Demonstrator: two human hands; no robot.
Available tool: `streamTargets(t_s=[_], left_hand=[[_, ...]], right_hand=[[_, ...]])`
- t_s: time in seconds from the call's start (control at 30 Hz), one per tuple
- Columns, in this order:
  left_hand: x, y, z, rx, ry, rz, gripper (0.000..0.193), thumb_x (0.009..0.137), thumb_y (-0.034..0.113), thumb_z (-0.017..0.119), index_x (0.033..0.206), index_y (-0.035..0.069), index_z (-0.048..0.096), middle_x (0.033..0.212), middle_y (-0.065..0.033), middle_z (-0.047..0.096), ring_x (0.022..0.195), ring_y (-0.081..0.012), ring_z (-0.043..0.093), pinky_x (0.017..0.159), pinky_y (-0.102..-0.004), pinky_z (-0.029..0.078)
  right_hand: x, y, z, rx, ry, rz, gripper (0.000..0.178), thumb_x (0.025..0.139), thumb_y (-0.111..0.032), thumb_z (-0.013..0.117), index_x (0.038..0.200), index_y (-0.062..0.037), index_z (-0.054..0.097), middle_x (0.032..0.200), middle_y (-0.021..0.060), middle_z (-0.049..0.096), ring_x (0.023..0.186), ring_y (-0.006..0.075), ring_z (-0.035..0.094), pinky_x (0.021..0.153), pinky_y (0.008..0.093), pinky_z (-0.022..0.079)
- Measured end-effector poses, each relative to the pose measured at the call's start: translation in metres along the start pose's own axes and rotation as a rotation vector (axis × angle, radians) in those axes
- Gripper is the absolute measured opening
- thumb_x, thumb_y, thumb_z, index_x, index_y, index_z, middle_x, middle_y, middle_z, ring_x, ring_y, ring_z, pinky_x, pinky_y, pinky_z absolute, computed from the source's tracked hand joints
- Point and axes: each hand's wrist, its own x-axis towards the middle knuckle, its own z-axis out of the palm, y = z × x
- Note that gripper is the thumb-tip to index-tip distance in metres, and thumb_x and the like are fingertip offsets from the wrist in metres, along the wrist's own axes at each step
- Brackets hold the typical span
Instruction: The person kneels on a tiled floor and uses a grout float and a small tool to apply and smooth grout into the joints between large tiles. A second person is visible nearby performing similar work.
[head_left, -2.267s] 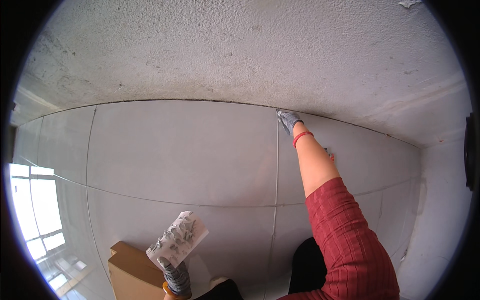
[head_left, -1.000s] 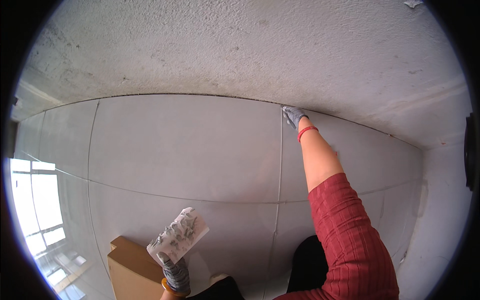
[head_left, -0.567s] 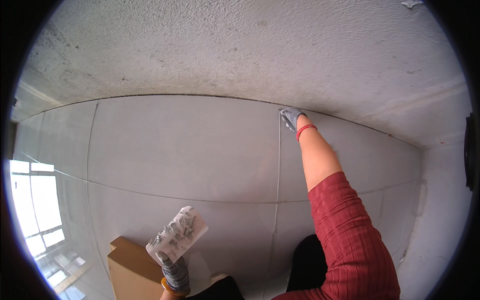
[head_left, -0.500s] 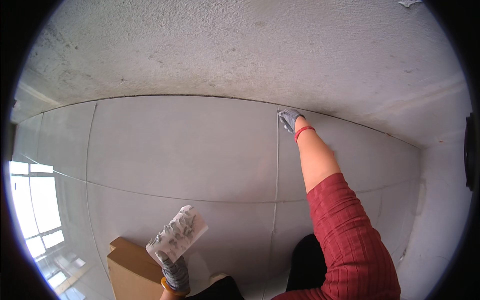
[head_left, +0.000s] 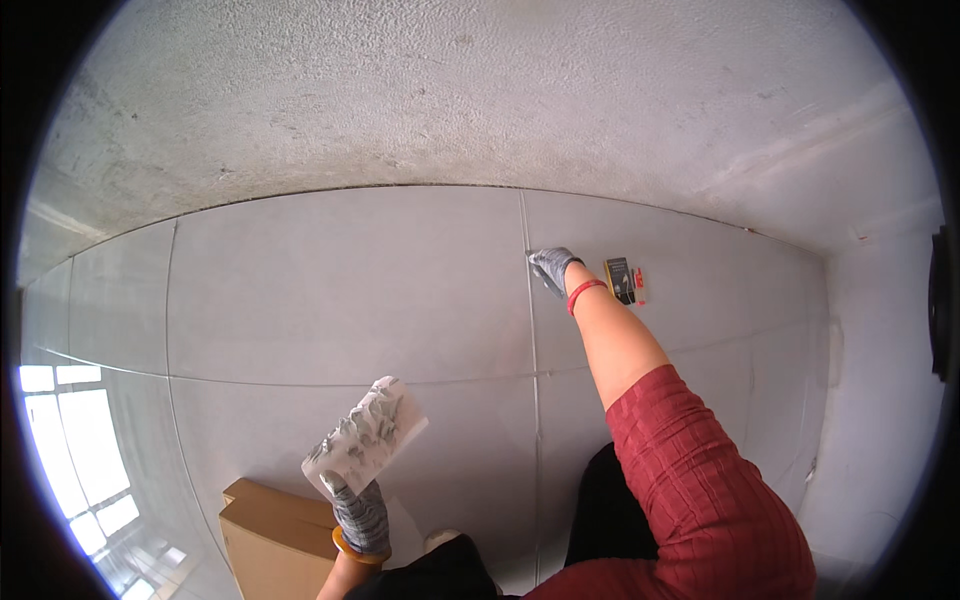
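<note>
My left hand [head_left: 360, 512], in a grey knit glove, grips one end of a white flat piece [head_left: 415, 418] smeared with ridges of grey paste. It is tilted, and I cannot tell whether it is card or board. At the far end of a tile joint [head_left: 530, 310], my right hand [head_left: 556, 268] reaches out in a matching glove. Its fingers are closed together and touch the joint line. Whatever they hold, if anything, is hidden. The joint runs between large, glossy grey floor tiles [head_left: 350, 290].
Just right of my right hand lie a small dark packet [head_left: 619, 280] and a red-and-white one [head_left: 640, 286]. A brown cardboard box [head_left: 285, 540] stands near my left forearm. Beyond the tiles rises a rough whitish wall [head_left: 480, 90]; another wall [head_left: 885, 360] bounds the right side.
My right hand has moved toward me along the tile joint, away from the far wall. The two small packets now show beside it. My left hand still holds the pasted white piece.
</note>
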Motion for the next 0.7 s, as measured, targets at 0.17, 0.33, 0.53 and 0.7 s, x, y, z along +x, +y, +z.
streamTargets(t_s=[0.17, 0.33, 0.53, 0.7], left_hand=[[-0.003, 0.005, 0.006, -0.025, 0.034, -0.03, 0.065, 0.093, 0.058, 0.04, 0.131, 0.004, 0.04, 0.127, -0.0091, 0.045, 0.122, -0.0228, 0.04, 0.106, -0.0409, 0.028], [-0.002, 0.008, 0.01, -0.047, 0.008, -0.001, 0.068, 0.093, 0.059, 0.041, 0.127, 0.001, 0.043, 0.124, -0.01, 0.048, 0.12, -0.0223, 0.043, 0.105, -0.0404, 0.03], [0.0, 0.006, 0.002, -0.032, -0.066, -0.026, 0.069, 0.094, 0.058, 0.04, 0.133, 0.002, 0.037, 0.131, -0.0104, 0.042, 0.126, -0.024, 0.037, 0.109, -0.0408, 0.025], [-0.001, -0.001, -0.001, 0.021, -0.011, 0.042, 0.067, 0.091, 0.059, 0.046, 0.119, -0.001, 0.05, 0.117, -0.0099, 0.051, 0.113, -0.0212, 0.047, 0.101, -0.0392, 0.035]], right_hand=[[-0.025, 0.03, 0.021, 0.251, 0.073, 0.009, 0.027, 0.086, -0.039, 0.06, 0.085, -0.0122, 0.064, 0.072, -0.0005, 0.06, 0.06, 0.0152, 0.052, 0.061, 0.0368, 0.044], [-0.041, 0.049, 0.028, -0.324, -0.048, 0.034, 0.035, 0.095, -0.04, 0.036, 0.11, -0.0164, 0.057, 0.1, -0.0016, 0.061, 0.087, 0.015, 0.052, 0.086, 0.0319, 0.043], [-0.072, 0.062, 0.037, -0.1, -0.082, 0.063, 0.041, 0.092, -0.041, 0.045, 0.11, -0.0061, 0.059, 0.103, 0.0063, 0.064, 0.091, 0.021, 0.055, 0.088, 0.0368, 0.043], [-0.087, 0.078, 0.052, 0.188, -0.028, 0.166, 0.049, 0.09, -0.043, 0.052, 0.115, -0.002, 0.057, 0.111, 0.0145, 0.062, 0.104, 0.0286, 0.057, 0.092, 0.0418, 0.042]])
